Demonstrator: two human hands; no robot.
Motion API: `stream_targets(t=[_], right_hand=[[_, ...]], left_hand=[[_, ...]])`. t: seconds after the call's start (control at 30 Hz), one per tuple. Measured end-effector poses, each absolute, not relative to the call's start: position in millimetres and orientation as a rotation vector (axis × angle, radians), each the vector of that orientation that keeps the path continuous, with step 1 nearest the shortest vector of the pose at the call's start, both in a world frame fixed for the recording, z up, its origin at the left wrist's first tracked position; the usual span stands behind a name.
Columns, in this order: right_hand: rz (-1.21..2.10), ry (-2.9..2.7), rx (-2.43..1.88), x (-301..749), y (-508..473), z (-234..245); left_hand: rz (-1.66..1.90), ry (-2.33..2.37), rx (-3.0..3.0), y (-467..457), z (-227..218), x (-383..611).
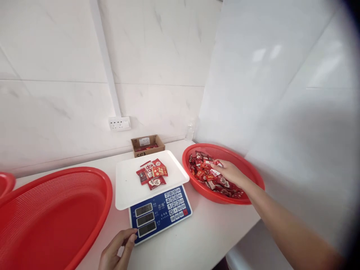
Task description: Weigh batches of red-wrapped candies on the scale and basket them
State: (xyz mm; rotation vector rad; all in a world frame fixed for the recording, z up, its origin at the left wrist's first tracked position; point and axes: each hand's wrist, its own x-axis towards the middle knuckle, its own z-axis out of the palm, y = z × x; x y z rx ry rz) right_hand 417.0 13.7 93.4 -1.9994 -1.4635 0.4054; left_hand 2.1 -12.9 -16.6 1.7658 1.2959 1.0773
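My right hand (229, 172) reaches into the right red plastic basket (253, 170), its fingers closed on a small red and white snack packet (210, 163). Many red-wrapped packets (201, 174) lie heaped beneath it. My left hand (119, 249) is at the lower left corner of a blue and white digital scale (161, 212), thumb and forefinger pinched close together on its edge. Several red packets (153, 173) rest in a loose cluster on the scale's white tray (126, 187). The digits on the displays are too faint to read.
A large red basket (108, 187) stands at the left, with part of another red basket (8, 182) beyond it. Behind the scale sits a small cardboard box (149, 150) holding red packets. A socket (119, 123) is on the wall. The white table's (180, 243) edge runs along the right.
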Motion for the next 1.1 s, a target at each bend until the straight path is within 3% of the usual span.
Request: stream_targets(t=[0.4,0.7,1.1], right_hand=[[0.218,-2.246,-1.967,297.4,62.1,109.2],[0.349,-2.197,-1.699,275.7,83.8,89.1],[0.400,-2.363,-1.848,244.3,108.2,61.2]], left_hand=[[1.149,1.236,1.855,-22.9,-4.1,5.3],[1.143,1.200,1.884,-26.9,-3.1,5.6],[1.125,1.217,1.905,-25.8,-9.0,3.3]])
